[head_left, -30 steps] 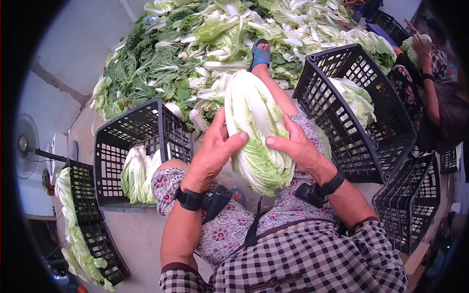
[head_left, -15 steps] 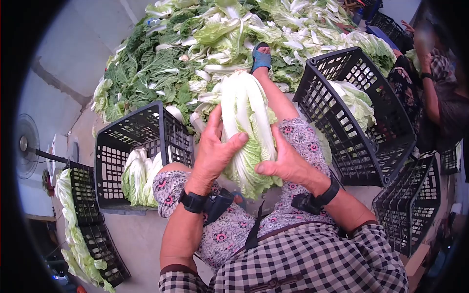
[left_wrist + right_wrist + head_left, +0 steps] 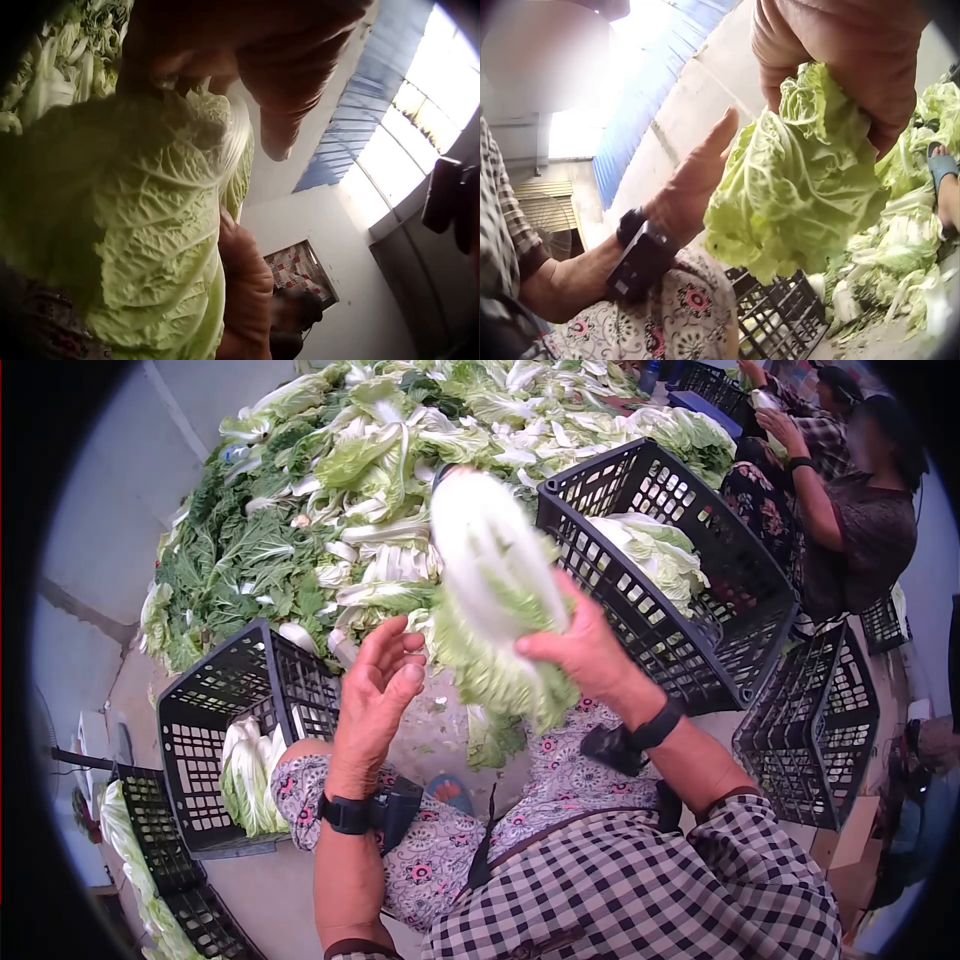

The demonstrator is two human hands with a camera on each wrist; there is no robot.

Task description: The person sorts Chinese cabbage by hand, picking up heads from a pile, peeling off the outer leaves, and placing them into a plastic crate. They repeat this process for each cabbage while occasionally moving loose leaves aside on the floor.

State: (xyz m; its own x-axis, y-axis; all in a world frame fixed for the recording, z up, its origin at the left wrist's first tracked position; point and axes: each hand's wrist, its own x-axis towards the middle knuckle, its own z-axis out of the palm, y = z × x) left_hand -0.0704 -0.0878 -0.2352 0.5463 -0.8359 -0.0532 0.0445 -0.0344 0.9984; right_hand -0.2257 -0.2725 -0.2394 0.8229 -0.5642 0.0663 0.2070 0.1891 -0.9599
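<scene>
A cabbage [image 3: 495, 585], white at its stem end and pale green at the leaves, is held up over the lap and slightly blurred in the head view. The right hand [image 3: 585, 650] grips its right side, thumb across the front. Left of it, the left hand [image 3: 375, 695] is raised with relaxed, slightly bent fingers, a gap between it and the cabbage. The right wrist view shows the right hand [image 3: 847, 52] around the leafy cabbage [image 3: 795, 180] and the left hand [image 3: 697, 180] beside it. Crinkled leaves of the cabbage [image 3: 161, 225] fill much of the left wrist view.
A large heap of leaves [image 3: 260, 550] lies ahead. Black crates holding cabbages stand at the left [image 3: 215, 690] and the right [image 3: 640, 600]. More crates [image 3: 810, 720] are at far right. Another person [image 3: 860, 540] sits at upper right. A slippered foot [image 3: 450, 792] is below.
The left hand has come off the cabbage, which the right hand still grips. The head view has turned to the right, so the heap and crates appear farther left.
</scene>
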